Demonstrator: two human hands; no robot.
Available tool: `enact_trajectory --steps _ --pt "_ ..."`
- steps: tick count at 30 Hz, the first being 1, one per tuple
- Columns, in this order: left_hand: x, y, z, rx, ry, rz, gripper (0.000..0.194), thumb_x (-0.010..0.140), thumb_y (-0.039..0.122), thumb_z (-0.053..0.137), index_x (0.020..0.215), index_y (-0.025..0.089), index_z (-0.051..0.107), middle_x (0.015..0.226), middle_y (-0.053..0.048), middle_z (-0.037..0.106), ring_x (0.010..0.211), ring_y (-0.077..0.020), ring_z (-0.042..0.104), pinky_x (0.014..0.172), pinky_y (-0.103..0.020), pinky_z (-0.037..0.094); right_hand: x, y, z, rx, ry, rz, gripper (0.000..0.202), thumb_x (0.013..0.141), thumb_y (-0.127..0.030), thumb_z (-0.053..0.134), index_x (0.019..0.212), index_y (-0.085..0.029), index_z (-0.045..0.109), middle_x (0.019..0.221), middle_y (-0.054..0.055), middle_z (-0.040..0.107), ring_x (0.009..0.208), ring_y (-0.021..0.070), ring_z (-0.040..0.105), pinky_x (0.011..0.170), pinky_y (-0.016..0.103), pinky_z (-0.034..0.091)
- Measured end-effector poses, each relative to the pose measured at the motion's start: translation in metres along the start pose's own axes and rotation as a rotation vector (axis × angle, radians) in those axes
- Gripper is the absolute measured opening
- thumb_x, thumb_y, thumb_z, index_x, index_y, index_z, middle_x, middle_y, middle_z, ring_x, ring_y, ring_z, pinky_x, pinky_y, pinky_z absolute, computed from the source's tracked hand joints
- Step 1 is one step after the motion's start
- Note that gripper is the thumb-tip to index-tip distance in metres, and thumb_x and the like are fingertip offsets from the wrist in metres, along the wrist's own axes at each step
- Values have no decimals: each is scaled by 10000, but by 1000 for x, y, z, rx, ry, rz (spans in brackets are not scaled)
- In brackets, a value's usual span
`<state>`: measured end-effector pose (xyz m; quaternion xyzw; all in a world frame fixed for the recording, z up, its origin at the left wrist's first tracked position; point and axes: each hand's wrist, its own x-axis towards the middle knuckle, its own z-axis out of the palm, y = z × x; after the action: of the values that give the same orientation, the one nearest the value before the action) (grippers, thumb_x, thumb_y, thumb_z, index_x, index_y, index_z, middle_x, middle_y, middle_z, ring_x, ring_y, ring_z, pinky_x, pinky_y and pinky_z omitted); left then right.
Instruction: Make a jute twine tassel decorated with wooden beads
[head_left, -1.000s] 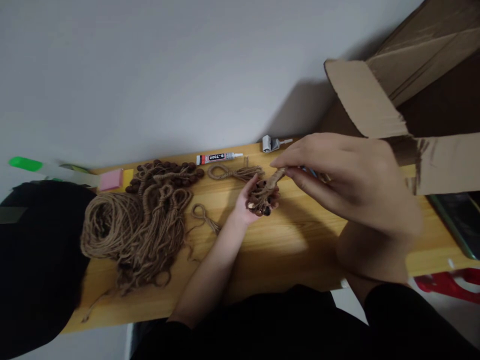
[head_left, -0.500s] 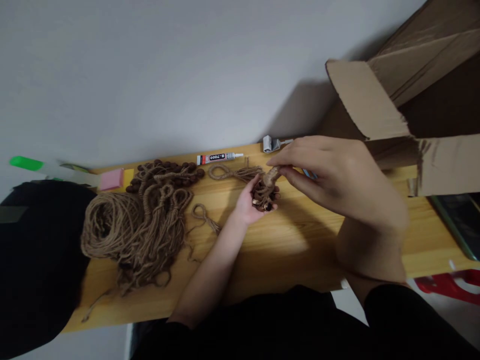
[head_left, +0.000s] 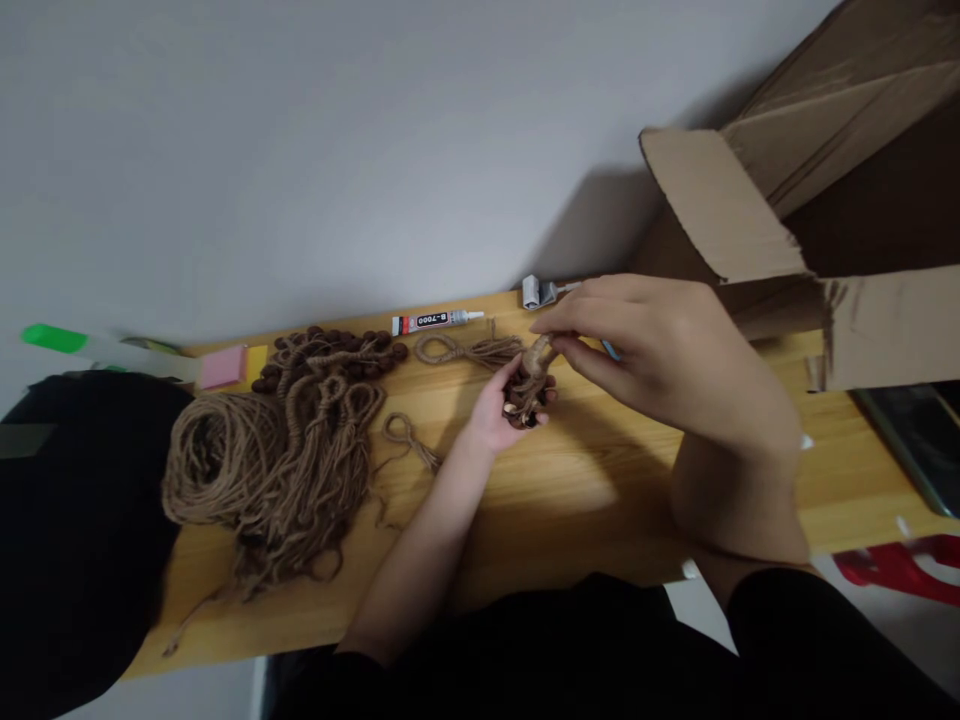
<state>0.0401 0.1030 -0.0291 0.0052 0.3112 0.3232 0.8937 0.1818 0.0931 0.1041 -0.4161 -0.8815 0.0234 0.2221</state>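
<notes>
My left hand (head_left: 496, 415) is wrapped round a bundle of brown cord with dark round pieces (head_left: 525, 392) at its lower end. Above it, my right hand (head_left: 637, 345) pinches the pale wrapped top of this bundle between thumb and fingers. Just behind my left hand lies a looped cord (head_left: 457, 350) with a frayed tail. A smaller cord loop (head_left: 405, 432) rests on the table to the left of my left forearm. Beyond them are a B-7000 glue tube (head_left: 435, 321) and a rolled-up, flattened tube (head_left: 538, 292).
A coil of cord (head_left: 217, 455), tangled strands (head_left: 322, 480) and dark beads (head_left: 337, 352) cover the left of the wooden table (head_left: 525, 530). Pink sticky notes (head_left: 223, 367) lie behind. An open cardboard box (head_left: 720, 200) stands at right, near a dark device (head_left: 907, 440).
The view has shifted slightly. Both hands keep their hold on the cord bundle, with only a slight change in the bundle's tilt.
</notes>
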Motion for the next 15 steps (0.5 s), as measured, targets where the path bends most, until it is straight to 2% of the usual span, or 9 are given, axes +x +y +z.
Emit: enact_trajectory --steps 8,12,15 --pt "4 -1 -6 -27 -7 -12 359 934 321 375 820 122 651 654 -70 662 545 -180 625 448 -253 452 -1 -2 -2 5 42 -20 222 908 -206 460 908 -200 682 837 39 673 825 187 634 706 292 453" --pt "6 -3 -7 -45 -19 2 390 936 316 357 768 119 648 673 -87 674 568 -194 635 514 -304 504 -1 -2 -2 1 55 -27 235 919 -217 446 917 -198 680 841 41 672 814 184 632 701 290 446" --pt "6 -3 -6 -42 -15 7 387 936 305 357 750 119 642 665 -83 667 559 -187 630 496 -289 490 -1 -2 -1 -8 39 -21 225 910 -214 459 894 -195 683 835 47 673 810 190 632 692 291 442"
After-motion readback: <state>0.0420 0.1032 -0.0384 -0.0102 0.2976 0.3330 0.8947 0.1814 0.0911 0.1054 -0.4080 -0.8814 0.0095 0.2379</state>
